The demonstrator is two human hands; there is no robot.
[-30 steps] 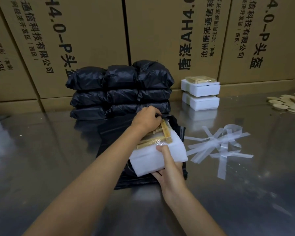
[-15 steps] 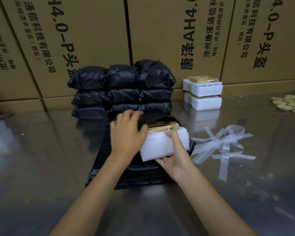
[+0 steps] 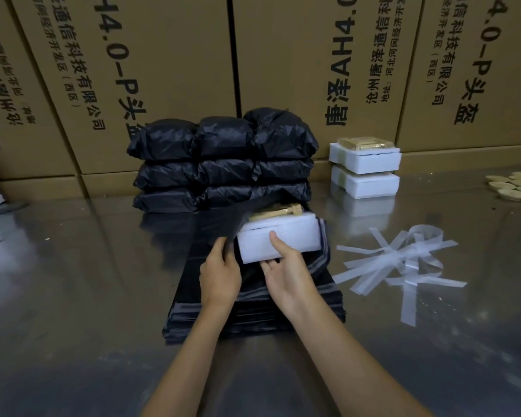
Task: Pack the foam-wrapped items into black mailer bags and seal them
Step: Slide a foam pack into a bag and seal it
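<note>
Feeding foam-wrapped item (image 3: 278, 240) into bag mouth, head view only. Left hand (image 3: 220, 273) pinches upper lip of black mailer bag (image 3: 223, 219), film lifted over block's far-left corner. Right hand (image 3: 286, 266) holds block's near face, thumb on top, fingers curled beneath. Block sits atop flat bag stack (image 3: 253, 314), directly beyond both hands, long axis left-right. Right hand nearer block; push away from body likely next. Sealed bags (image 3: 223, 164) stacked behind; two foam blocks (image 3: 364, 170) wait at right.
</note>
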